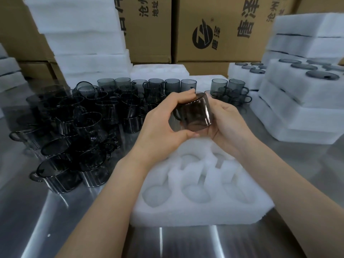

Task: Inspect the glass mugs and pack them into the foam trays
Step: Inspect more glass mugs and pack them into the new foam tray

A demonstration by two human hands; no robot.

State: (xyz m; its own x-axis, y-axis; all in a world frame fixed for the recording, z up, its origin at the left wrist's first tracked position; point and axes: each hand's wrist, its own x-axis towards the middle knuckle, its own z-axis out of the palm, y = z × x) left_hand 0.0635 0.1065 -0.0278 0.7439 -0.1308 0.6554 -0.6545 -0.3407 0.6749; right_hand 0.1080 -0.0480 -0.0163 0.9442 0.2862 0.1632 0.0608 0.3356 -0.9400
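I hold a tilted smoky glass mug [194, 113], fingers of my left hand [162, 127] and right hand [226, 121] curled round it, above the foam tray [186, 215] on the tabletop [55, 211].

Smoky glass mug [194, 112] tilted above empty white foam tray [186, 213]; more dark mugs [78, 125] clustered left.

A brushed steel table [28, 211] fills the frame. An empty-pocketed white foam tray [186, 215] lies at lower centre, and a dense cluster of smoky glass mugs [83, 123], some stacked, stands at centre left. Stacked foam trays [297, 116] sit at the right edge, with a taller foam stack [83, 43] at upper left.
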